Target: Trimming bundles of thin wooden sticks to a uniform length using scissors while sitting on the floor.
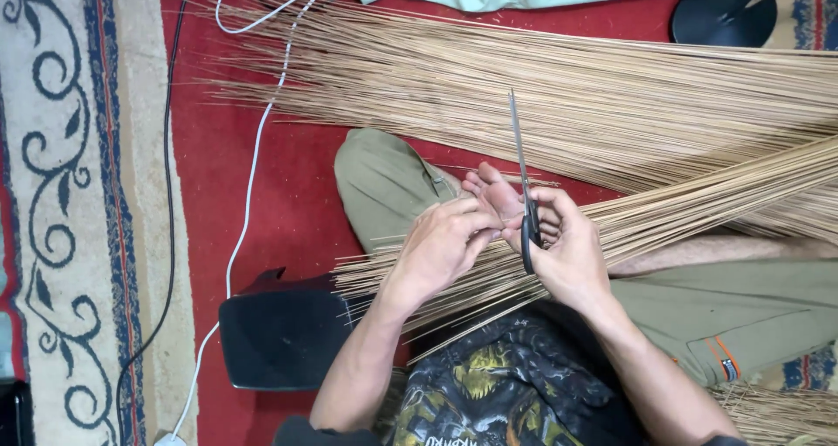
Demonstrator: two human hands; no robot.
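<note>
I sit cross-legged on a red carpet [218,175]. My left hand [441,245] presses on a bundle of thin tan sticks [681,206] that lies across my lap, its fingers closed around a few of them. My right hand [567,245] grips a dark-handled knife [521,162] whose thin blade points away from me, up over the sticks. My bare foot [497,188] shows just beyond both hands, under the blade.
A large spread of the same sticks [524,88] lies on the carpet ahead. A black box-like object [284,332] sits by my left elbow. White [249,193] and black [168,149] cables run along the carpet's patterned border. A round black object [723,14] rests at top right.
</note>
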